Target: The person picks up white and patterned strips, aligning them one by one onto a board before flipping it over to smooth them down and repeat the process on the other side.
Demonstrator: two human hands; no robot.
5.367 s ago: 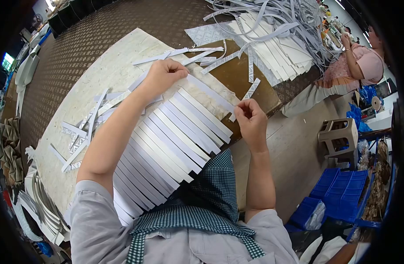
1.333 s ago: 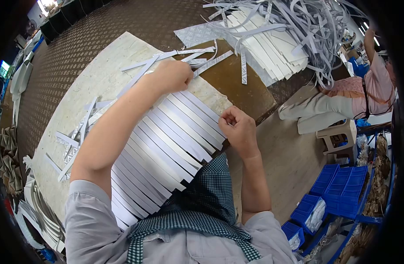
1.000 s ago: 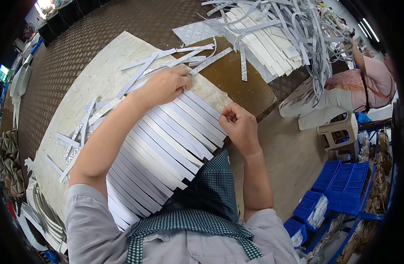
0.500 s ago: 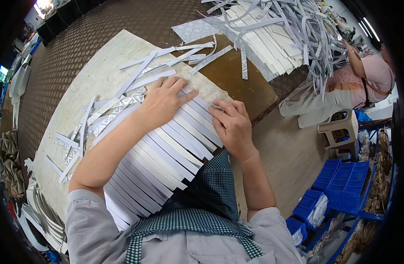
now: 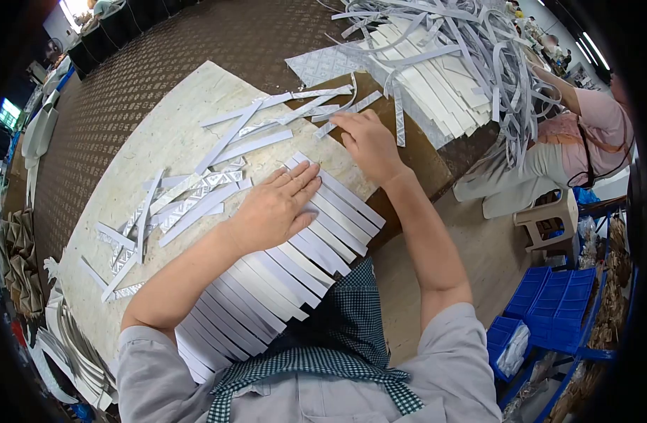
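Observation:
A row of white strips lies side by side on the pale board, their near ends over its front edge. My left hand rests flat on the upper part of the row, fingers stretched out. My right hand is beyond the row's right end, at a loose strip by the board's far right edge; its fingertips are bent together there, and how firmly they hold it cannot be made out. More loose strips, some silver-patterned, lie scattered left of and beyond my left hand.
A pile of white strips and tangled grey ones lies at the back right, with a person in pink beside it. A beige stool and blue bins are at the right; folded brown material is at the far left.
My right hand has moved from the row's right end away to the loose strips. My left hand has slid slightly nearer and flattened. The view has shifted a little.

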